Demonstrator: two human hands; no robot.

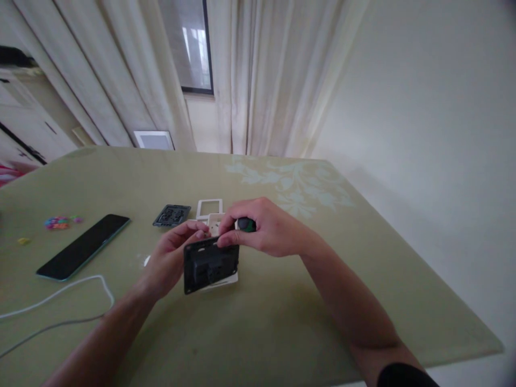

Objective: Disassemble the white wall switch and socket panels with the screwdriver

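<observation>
In the middle of the head view, my left hand [173,255] is closed on the left and upper edge of a black square wall-switch plate [212,266]. The plate is tilted up, its moulded side with a raised block towards me, and a white edge shows beneath it. My right hand [264,226] grips a screwdriver [246,224]; only the end of its black and green handle shows, the shaft being hidden. Its fingertips also touch the plate's top edge. Just behind the hands are a white box [214,221], partly covered, and a white square frame [210,201].
Another black moulded plate [172,215] lies left of the frame. Farther left are a black phone-like slab [84,247], small coloured pieces [58,222] and a white cable [60,293]. Curtains [274,75] hang behind the green tabletop [290,322]; a wall [435,134] stands right.
</observation>
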